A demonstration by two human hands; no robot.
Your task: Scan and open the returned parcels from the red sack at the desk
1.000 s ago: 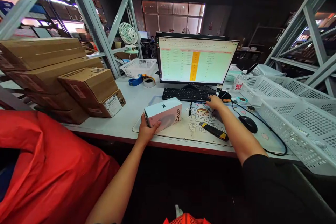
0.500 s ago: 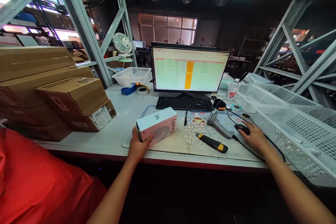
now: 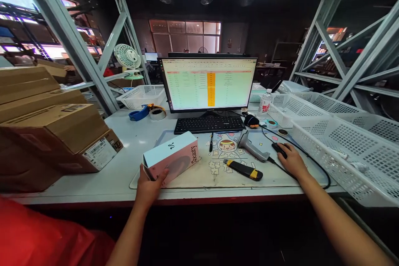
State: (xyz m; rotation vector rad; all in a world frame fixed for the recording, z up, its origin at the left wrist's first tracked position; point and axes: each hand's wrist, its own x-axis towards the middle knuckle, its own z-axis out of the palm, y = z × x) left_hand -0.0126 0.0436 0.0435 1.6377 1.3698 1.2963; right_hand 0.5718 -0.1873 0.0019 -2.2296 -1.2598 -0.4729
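Note:
My left hand grips the near left end of a small pink product box with a pale blue top, tilted above the desk mat. On the right, my right hand is closed over a black computer mouse. Between the hands lie a grey barcode scanner, a black and yellow utility knife and a black pen. Behind them stand a black keyboard and a monitor showing a spreadsheet with an orange column.
Cardboard boxes are stacked at the left. White plastic baskets line the right side, near a clear bottle. A tape dispenser, a tape roll and a small fan sit back left.
The camera view has turned slightly right, so most things appear further left. The left hand still holds the box, and the right hand remains on the mouse, which has shifted slightly on the mat.

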